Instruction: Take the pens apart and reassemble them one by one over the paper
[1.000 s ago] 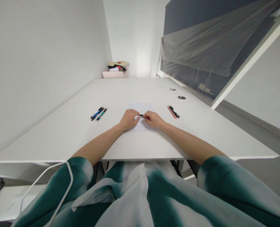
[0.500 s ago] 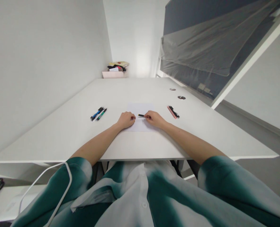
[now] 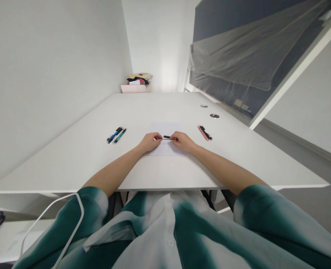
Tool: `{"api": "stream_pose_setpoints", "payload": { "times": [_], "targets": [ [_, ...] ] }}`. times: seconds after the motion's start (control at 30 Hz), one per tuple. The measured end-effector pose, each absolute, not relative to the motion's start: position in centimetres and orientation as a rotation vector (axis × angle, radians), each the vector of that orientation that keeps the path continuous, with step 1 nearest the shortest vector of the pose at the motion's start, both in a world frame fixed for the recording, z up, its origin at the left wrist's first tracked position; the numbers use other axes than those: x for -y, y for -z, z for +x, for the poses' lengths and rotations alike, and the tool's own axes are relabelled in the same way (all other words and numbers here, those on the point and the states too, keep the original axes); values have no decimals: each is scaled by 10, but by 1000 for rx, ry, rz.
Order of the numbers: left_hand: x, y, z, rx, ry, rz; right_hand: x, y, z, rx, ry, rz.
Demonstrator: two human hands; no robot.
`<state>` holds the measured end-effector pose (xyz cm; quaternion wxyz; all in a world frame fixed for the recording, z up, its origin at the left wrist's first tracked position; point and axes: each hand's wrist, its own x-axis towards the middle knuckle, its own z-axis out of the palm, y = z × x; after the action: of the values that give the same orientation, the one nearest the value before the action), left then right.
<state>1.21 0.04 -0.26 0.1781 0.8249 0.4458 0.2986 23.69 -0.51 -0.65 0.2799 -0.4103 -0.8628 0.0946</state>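
Both my hands rest on a white sheet of paper (image 3: 165, 129) in the middle of the white table (image 3: 182, 164). My right hand (image 3: 183, 141) is closed on a thin dark pen (image 3: 167, 137) that points left. My left hand (image 3: 150, 142) is closed, its fingertips pinching a small red piece right at the pen's left tip. I cannot make out exactly what that small piece is.
Two pens, blue and green (image 3: 116, 135), lie to the left of the paper. A pink and a black pen (image 3: 205, 133) lie to the right. Two round cable holes (image 3: 214, 116) sit further back right. A box with clutter (image 3: 137, 83) stands at the far end.
My left hand drew away from the pen half a second ago and has now come back to its tip. The right hand has barely moved.
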Motion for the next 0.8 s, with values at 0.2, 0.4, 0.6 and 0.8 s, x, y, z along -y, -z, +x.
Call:
{"api": "stream_pose_setpoints", "payload": {
  "times": [0.2,0.4,0.6,0.8],
  "targets": [
    [1,2,15,-1248,-840,2357,7,5,234,2330,-264,-1075],
    [5,1,17,-1264,-839,2463,8,6,232,2299,-282,-1070],
    [8,1,19,-1237,-829,2546,6,11,230,2268,-302,-1048],
    [6,3,18,-1225,-891,2567,6,10,231,2244,-290,-1038]
  ]
}}
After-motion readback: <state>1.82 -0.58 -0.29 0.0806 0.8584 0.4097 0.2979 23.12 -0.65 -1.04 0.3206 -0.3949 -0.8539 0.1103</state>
